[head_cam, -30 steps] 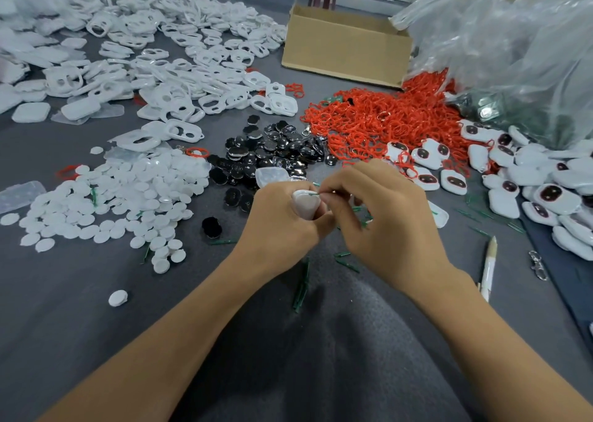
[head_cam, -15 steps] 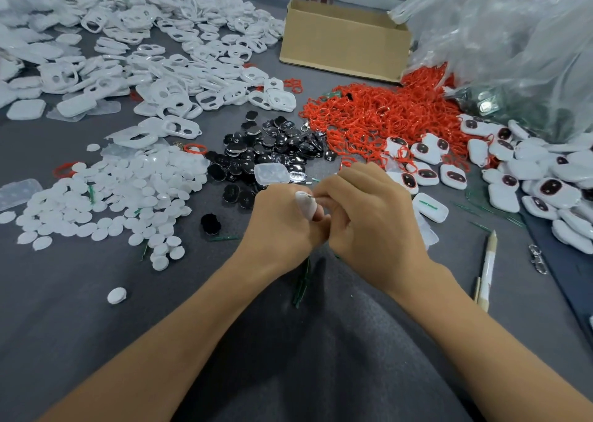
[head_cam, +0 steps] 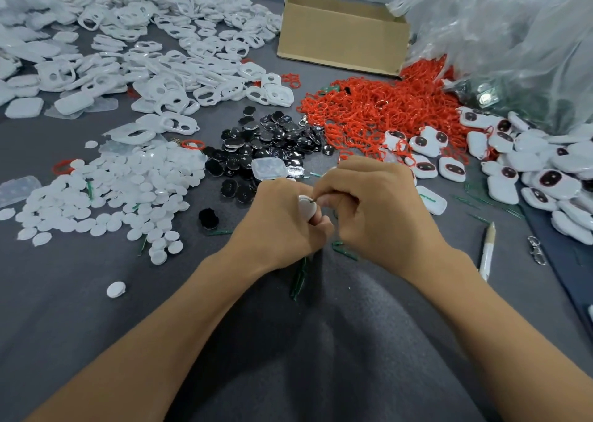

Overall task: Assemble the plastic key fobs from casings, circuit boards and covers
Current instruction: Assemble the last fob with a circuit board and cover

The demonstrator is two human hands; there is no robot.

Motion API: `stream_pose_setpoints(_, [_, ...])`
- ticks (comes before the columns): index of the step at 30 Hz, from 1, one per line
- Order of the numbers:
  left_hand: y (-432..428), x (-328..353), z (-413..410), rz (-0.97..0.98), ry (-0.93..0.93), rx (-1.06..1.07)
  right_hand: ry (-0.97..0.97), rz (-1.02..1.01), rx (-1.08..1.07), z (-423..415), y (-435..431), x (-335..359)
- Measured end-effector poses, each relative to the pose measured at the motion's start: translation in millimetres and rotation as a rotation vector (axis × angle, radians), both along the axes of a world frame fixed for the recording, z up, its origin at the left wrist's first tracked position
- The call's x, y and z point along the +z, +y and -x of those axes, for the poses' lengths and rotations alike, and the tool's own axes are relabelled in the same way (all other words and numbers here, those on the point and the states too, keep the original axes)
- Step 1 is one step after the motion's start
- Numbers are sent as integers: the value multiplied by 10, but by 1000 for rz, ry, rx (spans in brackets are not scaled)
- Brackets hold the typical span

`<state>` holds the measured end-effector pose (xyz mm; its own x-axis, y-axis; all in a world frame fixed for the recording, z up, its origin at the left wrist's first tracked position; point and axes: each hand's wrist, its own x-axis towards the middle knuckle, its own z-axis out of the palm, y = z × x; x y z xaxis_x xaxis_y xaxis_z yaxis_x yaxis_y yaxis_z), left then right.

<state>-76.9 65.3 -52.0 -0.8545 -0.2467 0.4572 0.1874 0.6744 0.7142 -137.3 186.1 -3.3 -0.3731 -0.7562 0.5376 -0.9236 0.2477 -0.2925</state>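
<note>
My left hand [head_cam: 282, 226] grips a small white casing [head_cam: 306, 208] at the middle of the grey mat, mostly hidden by the fingers. My right hand [head_cam: 375, 210] is curled close against it and pinches a thin green strip at the casing's top edge. White round covers [head_cam: 106, 194] lie heaped at the left. Black glossy inserts [head_cam: 266, 145] are piled just beyond my hands. White frame casings [head_cam: 167, 59] spread across the far left. Finished white fobs with dark windows [head_cam: 529, 171] lie at the right.
A heap of red loops [head_cam: 378, 107] sits behind the hands, before a cardboard box [head_cam: 340, 33]. A clear plastic bag [head_cam: 513, 36] bulges at the far right. A white pen [head_cam: 487, 248] and a metal clasp [head_cam: 536, 250] lie on the right. Green strips [head_cam: 300, 277] scatter near my wrists.
Both hands have drawn a little nearer to me and closed together. The casing has turned in my left hand, so less of it shows.
</note>
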Motion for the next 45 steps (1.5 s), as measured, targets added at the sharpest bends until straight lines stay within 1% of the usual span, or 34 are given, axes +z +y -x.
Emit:
stream_pose_setpoints(5, [-9, -13, -12, -37, 32, -36, -39, -25, 19, 9, 18, 30])
stream_pose_setpoints(8, [-3, -24, -9, -82, 22, -54, -44, -33, 23, 10, 21, 29])
stream_pose_setpoints(12, [-3, -12, -18, -85, 1, -57, -41, -26, 24, 25, 17, 37])
stream_pose_setpoints(15, [10, 10, 3, -105, -31, -4, 18, 32, -38, -29, -6, -28])
stream_pose_setpoints(18, [27, 26, 55, -106, -97, 142, 108, 114, -123, -123, -65, -122])
stream_pose_setpoints(20, [33, 38, 71, -87, -133, 186, 193, 133, -134, -162, -99, -131])
stream_pose_setpoints(22, [15, 51, 61, 25, -151, 164, 310, 87, -133, -178, -132, -96])
stream_pose_setpoints(24, [-1, 60, 59, 222, -191, 127, 401, -9, -141, -201, -145, -52])
stream_pose_setpoints(26, [3, 47, 86, 354, -218, 122, 410, -92, -146, -190, -120, -29])
stream_pose_setpoints(28, [13, 23, 103, 390, -206, 128, 362, -121, -125, -171, -102, -6])
stream_pose_setpoints(31, [1, 15, 103, 294, -174, 138, 261, -103, -121, -160, -101, 29])
stream_pose_setpoints(33, [0, 25, 95, 244, -190, 148, 156, -157, -117, -138, -90, 49])
stream_pose_setpoints(35, [6, 37, 81, 141, -191, 141, 65, -228, -84, -82, -78, 73])
stream_pose_setpoints(38, [9, 25, 42, -22, -174, 108, -36, -219, -8, -14, -63, 127])
stream_pose_setpoints(42, [3, 38, -4, -138, -143, 54, -90, -190, 4, 34, -74, 133])
stream_pose_setpoints(45, [3, 40, -7, -146, -128, 22, -84, -179, -4, 61, -63, 124])
